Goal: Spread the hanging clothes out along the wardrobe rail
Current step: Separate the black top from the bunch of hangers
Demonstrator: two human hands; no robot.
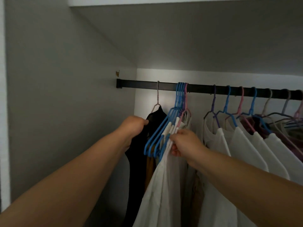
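Wardrobe interior, dim light. Black rail [205, 88] runs from centre left of the frame to the right edge, sloping slightly down to the right. Near its left end a pale hanger [157, 97] carries a black garment [139, 161]. Just right of it, a tight bunch of blue hangers [164, 128] plus one pink hanger [185, 102] hang with hooks packed together; white garments [164, 185] drape from them toward the lower centre. Further right, well apart from the bunch, a purple hanger [214, 102], a blue hanger [228, 102], another pink hanger [240, 102] and more sit spaced along the rail, carrying white shirts [246, 153] and a dark red garment [255, 128]. Left hand [132, 126], centre of frame: fingers curled around the shoulder of the black garment, gripping it. Right hand [183, 143], just right of centre: fingers pinch the white fabric at the shoulder ends of the bunched hangers. Both forearms enter from the lower corners. A small brass fitting [117, 73] sits on the side wall above the rail's left end.
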